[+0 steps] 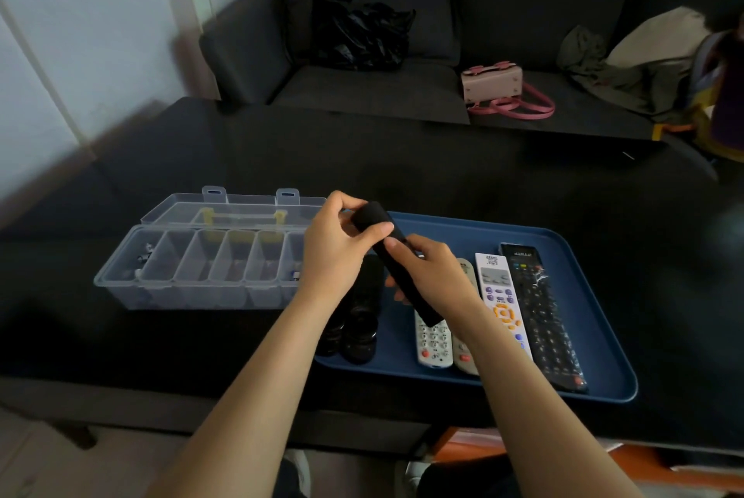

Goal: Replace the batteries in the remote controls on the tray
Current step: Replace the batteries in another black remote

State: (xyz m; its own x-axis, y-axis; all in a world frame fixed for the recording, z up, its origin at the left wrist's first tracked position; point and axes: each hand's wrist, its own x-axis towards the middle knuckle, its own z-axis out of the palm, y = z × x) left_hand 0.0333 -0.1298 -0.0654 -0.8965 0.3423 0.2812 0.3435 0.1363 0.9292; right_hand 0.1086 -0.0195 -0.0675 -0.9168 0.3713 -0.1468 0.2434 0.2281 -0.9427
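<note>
Both my hands hold a slim black remote (396, 256) above the blue tray (596, 336). My left hand (340, 248) grips its far end, thumb pressed on its upper face. Around its middle my right hand (432, 276) is curled. On the tray lie two black remotes (358, 320) at the left, a white remote with grey keys (432, 340), a beige remote (465, 348) partly under my right wrist, a white remote with orange and purple keys (501, 296) and a long black remote in plastic wrap (543, 316). Whether the battery cover is on or off is hidden.
A clear plastic organiser box (193, 268) with its lid open stands left of the tray on the black table (443, 175); small batteries lie in its end compartments. Behind the table a dark sofa (374, 83) holds a black bag (358, 30), a pink handbag (493, 85) and clothes.
</note>
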